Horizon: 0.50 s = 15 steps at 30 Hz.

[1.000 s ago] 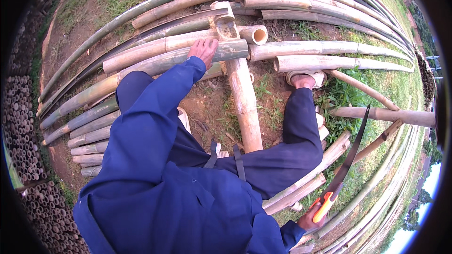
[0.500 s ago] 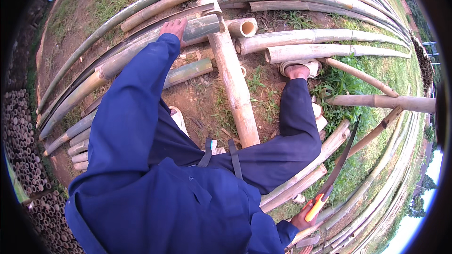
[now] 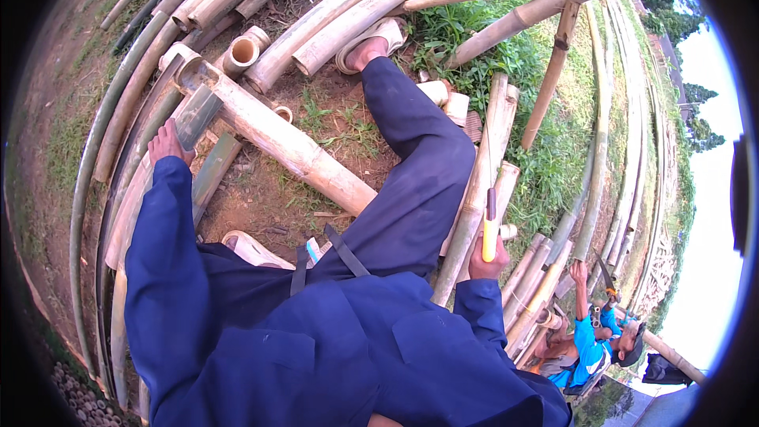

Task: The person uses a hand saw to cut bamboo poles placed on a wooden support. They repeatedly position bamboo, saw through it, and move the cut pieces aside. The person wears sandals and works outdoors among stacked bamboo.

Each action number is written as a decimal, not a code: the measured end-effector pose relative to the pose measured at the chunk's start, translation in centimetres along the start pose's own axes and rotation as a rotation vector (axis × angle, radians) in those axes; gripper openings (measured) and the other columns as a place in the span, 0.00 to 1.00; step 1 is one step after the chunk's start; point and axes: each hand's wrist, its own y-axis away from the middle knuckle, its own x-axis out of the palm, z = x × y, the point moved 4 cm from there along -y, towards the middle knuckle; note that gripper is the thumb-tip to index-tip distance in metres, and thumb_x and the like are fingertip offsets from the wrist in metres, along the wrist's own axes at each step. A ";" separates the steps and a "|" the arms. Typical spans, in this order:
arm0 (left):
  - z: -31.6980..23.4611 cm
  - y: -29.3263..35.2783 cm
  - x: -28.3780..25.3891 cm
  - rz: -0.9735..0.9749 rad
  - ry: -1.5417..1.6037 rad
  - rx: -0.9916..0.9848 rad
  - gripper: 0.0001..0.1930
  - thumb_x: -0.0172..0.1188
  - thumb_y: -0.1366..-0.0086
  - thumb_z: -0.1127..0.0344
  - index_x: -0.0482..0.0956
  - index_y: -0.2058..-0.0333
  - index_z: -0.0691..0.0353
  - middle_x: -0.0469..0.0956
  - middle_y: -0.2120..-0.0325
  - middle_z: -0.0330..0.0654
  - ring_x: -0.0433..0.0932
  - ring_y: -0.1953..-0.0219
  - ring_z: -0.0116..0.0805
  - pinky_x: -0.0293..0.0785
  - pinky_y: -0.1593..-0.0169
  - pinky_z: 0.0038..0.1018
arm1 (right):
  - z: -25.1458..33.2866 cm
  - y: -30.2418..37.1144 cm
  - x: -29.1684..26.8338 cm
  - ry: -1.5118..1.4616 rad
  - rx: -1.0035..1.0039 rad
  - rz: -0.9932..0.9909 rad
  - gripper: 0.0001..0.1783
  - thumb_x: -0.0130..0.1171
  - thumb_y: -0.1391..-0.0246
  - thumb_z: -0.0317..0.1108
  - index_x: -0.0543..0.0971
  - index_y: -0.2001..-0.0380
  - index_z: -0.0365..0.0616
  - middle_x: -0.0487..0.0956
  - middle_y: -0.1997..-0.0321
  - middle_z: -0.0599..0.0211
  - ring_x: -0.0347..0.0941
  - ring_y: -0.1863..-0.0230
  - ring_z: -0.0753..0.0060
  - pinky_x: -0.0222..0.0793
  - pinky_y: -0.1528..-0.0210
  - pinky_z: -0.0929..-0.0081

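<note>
My left hand (image 3: 170, 142) lies over a thick bamboo pole (image 3: 198, 116), fingers bent across it close to its cut greenish end. That end rests by the notched head of a pale bamboo post (image 3: 292, 142), which slants down to my leg. Off to the right, my right hand (image 3: 489, 261) is closed round the orange-yellow handle of a hand saw (image 3: 491, 237). The saw's blade points away from me and shows only as a thin edge, apart from the pole. A shorter green bamboo piece (image 3: 213, 174) lies beneath the held pole.
Long bamboo poles (image 3: 348, 12) curve across the far ground. A bamboo rail (image 3: 553, 8) with slanting props stands at upper right. Cut pieces (image 3: 526, 277) are stacked beside my right hand. A co-worker in a blue shirt (image 3: 589, 348) sits at lower right, near a curved blade (image 3: 607, 278).
My view has swung to the right, bringing the co-worker into sight. The saw has come up and forward in my right hand. My left hand stays on the bamboo pole.
</note>
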 end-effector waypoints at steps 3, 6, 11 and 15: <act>0.5 -0.2 -0.2 0.052 0.037 -0.052 0.53 0.81 0.58 0.55 0.61 0.34 0.54 0.73 0.45 0.46 0.73 0.40 0.49 0.66 0.37 0.43 | -1.0 0.5 3.5 0.104 0.009 -0.054 0.06 0.63 0.46 0.25 0.81 0.64 0.41 0.79 0.73 0.52 0.79 0.72 0.45 0.73 0.68 0.55; 1.0 0.4 -1.4 0.138 0.029 -0.026 0.60 0.82 0.61 0.48 0.57 0.30 0.53 0.67 0.38 0.46 0.66 0.33 0.48 0.61 0.32 0.45 | -1.5 0.7 6.7 0.206 0.046 0.046 0.10 0.63 0.46 0.27 0.82 0.60 0.45 0.80 0.72 0.52 0.79 0.70 0.44 0.74 0.66 0.55; 6.0 0.4 -6.4 0.187 0.247 -0.144 0.54 0.74 0.50 0.34 0.62 0.30 0.53 0.66 0.32 0.50 0.65 0.31 0.51 0.61 0.29 0.48 | -8.4 3.2 10.4 -0.048 0.249 0.464 0.22 0.70 0.51 0.30 0.80 0.51 0.44 0.84 0.54 0.56 0.82 0.55 0.56 0.77 0.56 0.69; 14.1 6.9 -11.2 0.123 0.443 -0.182 0.41 0.73 0.43 0.42 0.73 0.37 0.59 0.76 0.40 0.54 0.73 0.36 0.51 0.68 0.33 0.43 | -8.7 -1.6 7.2 0.132 0.086 0.605 0.20 0.64 0.57 0.24 0.82 0.56 0.41 0.84 0.59 0.56 0.81 0.59 0.54 0.77 0.54 0.59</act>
